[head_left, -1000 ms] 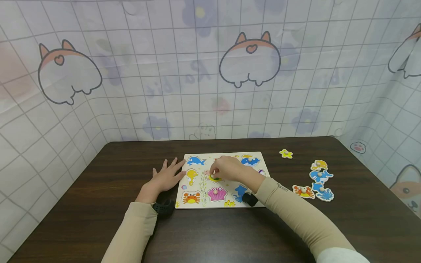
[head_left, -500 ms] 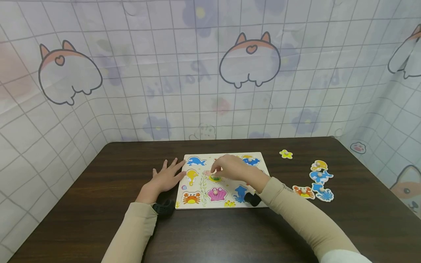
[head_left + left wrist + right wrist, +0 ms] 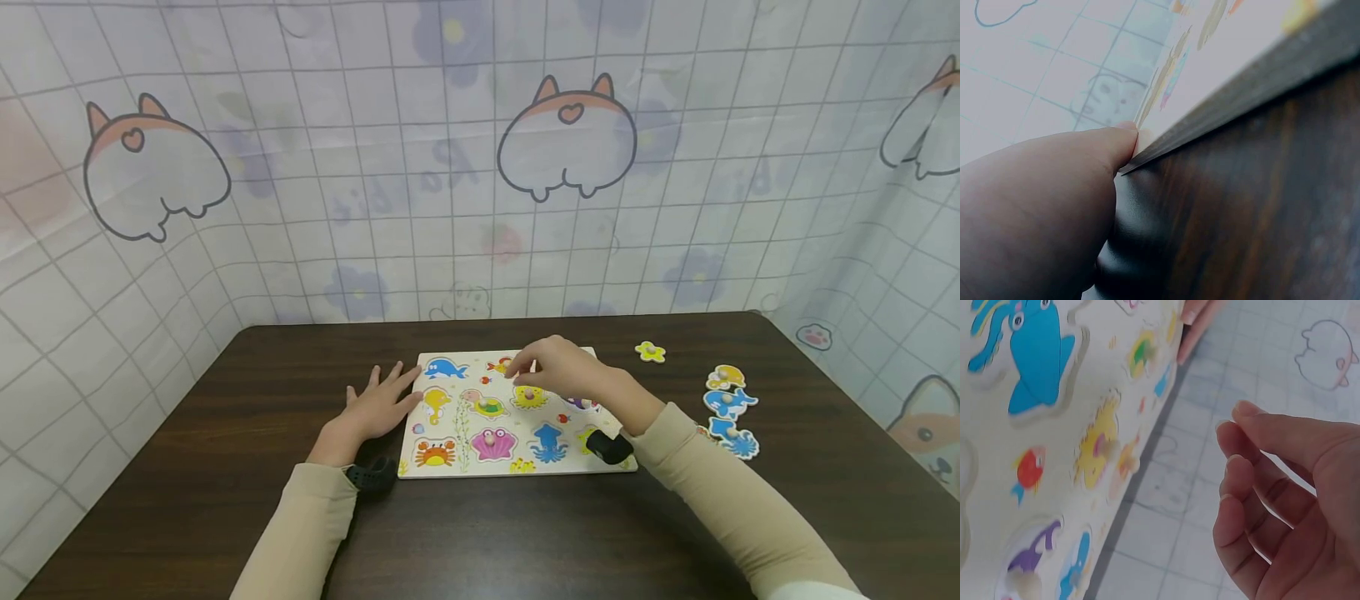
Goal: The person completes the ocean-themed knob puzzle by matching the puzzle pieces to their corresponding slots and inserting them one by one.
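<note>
Loosely curled — the right hand (image 3: 558, 367) hovers above the board (image 3: 523, 432).

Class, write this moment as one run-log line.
left hand: touching board | right hand: over board, empty | turtle: on board | loose pieces: right of board

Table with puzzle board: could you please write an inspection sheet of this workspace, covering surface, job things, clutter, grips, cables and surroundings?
Surface: table, dark, wood-grained.
Job things: board lies flat; turtle and shell sit in it; loose whale, star and other pieces lie to its right.
Clutter: nothing seen.
Grips: left grip, spread out, touches the board's left edge; right grip is above the board, holding nothing.
Cables: nothing seen.
Surroundings: printed wall covering behind the table.
</note>
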Demonstrator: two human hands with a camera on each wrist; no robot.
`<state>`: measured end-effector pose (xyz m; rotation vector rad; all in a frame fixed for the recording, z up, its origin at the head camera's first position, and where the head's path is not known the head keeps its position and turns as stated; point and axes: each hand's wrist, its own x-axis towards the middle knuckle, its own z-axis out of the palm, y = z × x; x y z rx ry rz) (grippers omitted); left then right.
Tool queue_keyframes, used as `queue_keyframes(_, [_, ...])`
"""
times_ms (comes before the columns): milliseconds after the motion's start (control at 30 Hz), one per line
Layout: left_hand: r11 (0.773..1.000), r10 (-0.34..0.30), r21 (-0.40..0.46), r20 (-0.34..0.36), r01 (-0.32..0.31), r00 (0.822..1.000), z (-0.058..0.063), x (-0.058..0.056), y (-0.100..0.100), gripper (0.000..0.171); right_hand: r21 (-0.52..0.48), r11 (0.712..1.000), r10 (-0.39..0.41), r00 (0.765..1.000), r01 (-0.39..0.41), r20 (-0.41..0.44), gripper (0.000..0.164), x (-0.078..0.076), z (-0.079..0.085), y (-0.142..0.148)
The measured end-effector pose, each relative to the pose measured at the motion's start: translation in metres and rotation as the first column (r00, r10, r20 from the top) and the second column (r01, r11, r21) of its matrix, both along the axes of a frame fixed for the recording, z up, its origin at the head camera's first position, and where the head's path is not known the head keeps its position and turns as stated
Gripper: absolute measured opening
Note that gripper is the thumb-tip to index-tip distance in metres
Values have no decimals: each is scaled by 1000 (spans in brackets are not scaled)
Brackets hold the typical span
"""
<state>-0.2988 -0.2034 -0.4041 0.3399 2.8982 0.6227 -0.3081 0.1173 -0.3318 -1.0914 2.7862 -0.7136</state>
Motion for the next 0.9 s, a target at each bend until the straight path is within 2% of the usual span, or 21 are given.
queue_keyframes(333, [1000,-4,2,-8,4,1000,1,0,0,64,-65,991,-117,993,119,29,19,-4,10,37])
queue_keyframes(533, [1000,0,3,-1,0,1000,1,0,0,64,-81,979,-186,982,186,4,21,-9,8,60])
queue_keyframes(667, [1000,4,3,5,-4,1000,0,0,-2,64,-129,968,-218,976,217,5,21,-13,4,78])
queue_keyframes(900, [1000,0,2,-4,0,1000,-2,-1,-1,64,-170,935,-310,950,310,31,24,-22,1,104])
